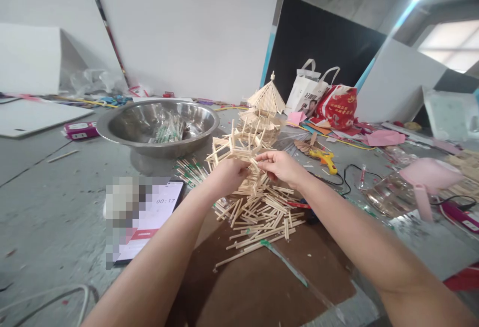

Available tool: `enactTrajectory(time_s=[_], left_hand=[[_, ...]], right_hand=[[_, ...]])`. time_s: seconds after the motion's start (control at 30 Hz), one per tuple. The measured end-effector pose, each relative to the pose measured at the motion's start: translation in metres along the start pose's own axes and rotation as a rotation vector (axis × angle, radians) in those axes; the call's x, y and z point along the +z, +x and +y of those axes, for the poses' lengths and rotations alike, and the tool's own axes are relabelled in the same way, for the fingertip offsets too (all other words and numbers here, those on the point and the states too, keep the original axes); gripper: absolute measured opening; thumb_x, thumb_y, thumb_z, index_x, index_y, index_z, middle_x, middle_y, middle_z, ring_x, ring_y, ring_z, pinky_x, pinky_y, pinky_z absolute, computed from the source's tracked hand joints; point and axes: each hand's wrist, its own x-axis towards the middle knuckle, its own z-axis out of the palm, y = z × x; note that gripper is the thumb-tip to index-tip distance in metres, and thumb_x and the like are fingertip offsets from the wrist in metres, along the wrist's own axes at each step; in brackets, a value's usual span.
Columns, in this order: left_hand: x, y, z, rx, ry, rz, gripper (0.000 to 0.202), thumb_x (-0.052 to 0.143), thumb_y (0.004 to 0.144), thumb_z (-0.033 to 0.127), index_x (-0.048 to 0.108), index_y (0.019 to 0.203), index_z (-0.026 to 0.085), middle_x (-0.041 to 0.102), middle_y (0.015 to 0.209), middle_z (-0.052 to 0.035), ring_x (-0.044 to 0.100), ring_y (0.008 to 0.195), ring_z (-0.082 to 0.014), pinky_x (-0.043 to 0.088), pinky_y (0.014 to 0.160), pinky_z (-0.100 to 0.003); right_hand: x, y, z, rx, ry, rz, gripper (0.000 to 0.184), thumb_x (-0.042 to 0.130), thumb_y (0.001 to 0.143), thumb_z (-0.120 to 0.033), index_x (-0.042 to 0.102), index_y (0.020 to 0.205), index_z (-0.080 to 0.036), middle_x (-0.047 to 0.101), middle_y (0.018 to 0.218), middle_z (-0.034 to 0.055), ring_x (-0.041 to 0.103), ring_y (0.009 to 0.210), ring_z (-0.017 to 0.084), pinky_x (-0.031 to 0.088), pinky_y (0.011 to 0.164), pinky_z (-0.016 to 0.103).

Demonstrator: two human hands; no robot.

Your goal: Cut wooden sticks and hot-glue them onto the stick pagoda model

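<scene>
Peaked stick roof (266,99) looks done, open stick frame (241,154) doesn't; plenty of loose sticks (264,214) left. Left hand (232,173) and right hand (280,167) curl partway at it, can't tell if they're pinching anything.

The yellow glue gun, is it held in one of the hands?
No, the yellow glue gun lies aside, while both hands are at the wooden stick structure.

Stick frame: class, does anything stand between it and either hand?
Nothing visible does. The left hand and right hand are at the near side of the stick frame; loose sticks lie lower, out of the way.
</scene>
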Motion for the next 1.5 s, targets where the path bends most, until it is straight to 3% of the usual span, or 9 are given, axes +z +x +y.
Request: enactTrajectory(time_s=[0.33,0.53,0.7,0.9,1.03,1.17,1.5], left_hand=[[0.001,0.000,0.000,0.025,0.001,0.003,0.024,0.037,0.075,0.026,0.059,0.080,0.018,0.053,0.051,0.0014,0.048,0.047,-0.0091,0.034,0.053,-0.022],[0.004,0.000,-0.002,0.013,-0.016,0.020,0.027,0.038,0.075,0.027,0.059,0.088,0.017,0.056,0.057,0.0002,0.048,0.049,-0.0092,0.034,0.053,-0.022],[0.004,0.000,0.000,-0.002,-0.019,0.006,0.027,0.038,0.075,0.028,0.059,0.087,0.017,0.057,0.061,-0.0004,0.047,0.047,-0.0084,0.033,0.052,-0.022],[0.004,-0.001,0.001,-0.006,-0.018,0.029,0.027,0.039,0.075,0.028,0.059,0.088,0.017,0.057,0.061,-0.0001,0.047,0.047,-0.0080,0.033,0.053,-0.022],[0.004,-0.001,0.001,-0.002,-0.006,0.030,0.026,0.039,0.074,0.028,0.059,0.088,0.017,0.058,0.063,-0.0005,0.047,0.047,-0.0083,0.033,0.053,-0.022],[0.004,0.000,0.000,0.006,0.006,0.030,0.028,0.038,0.074,0.027,0.059,0.090,0.017,0.059,0.065,-0.0010,0.048,0.048,-0.0090,0.033,0.053,-0.022],[0.002,-0.001,0.001,0.022,0.039,0.016,0.029,0.039,0.075,0.030,0.059,0.091,0.017,0.061,0.070,-0.0029,0.050,0.050,-0.0098,0.035,0.053,-0.023]], right_hand=[[-0.001,0.005,-0.004,0.053,0.027,-0.080,0.013,0.053,0.071,-0.018,0.053,0.083,-0.014,0.044,0.042,-0.0084,0.039,0.030,0.003,0.030,0.032,0.015],[-0.015,-0.022,-0.002,0.006,-0.120,-0.007,0.018,0.051,0.072,-0.021,0.052,0.088,-0.015,0.047,0.049,-0.0072,0.038,0.034,0.002,0.029,0.036,0.015],[-0.021,-0.048,0.033,0.006,-0.447,-0.119,0.019,0.049,0.071,-0.028,0.056,0.084,-0.016,0.050,0.051,-0.0050,0.043,0.041,0.006,0.030,0.041,0.017],[-0.003,-0.053,0.062,-0.128,-0.930,-0.246,0.021,0.044,0.071,-0.020,0.063,0.081,-0.023,0.065,0.077,0.0005,0.057,0.075,0.015,0.037,0.064,0.023],[0.005,-0.048,0.060,-0.168,-1.075,-0.275,0.025,0.039,0.076,-0.022,0.061,0.088,-0.026,0.064,0.090,0.0008,0.055,0.085,0.016,0.036,0.070,0.025],[0.011,-0.045,0.055,-0.202,-1.183,-0.265,0.024,0.037,0.078,-0.023,0.059,0.088,-0.023,0.063,0.088,0.0035,0.056,0.083,0.017,0.036,0.067,0.025],[0.019,-0.035,0.046,-0.242,-1.372,-0.411,0.019,0.044,0.067,-0.016,0.061,0.075,-0.018,0.064,0.076,0.0083,0.058,0.070,0.019,0.034,0.054,0.024]])
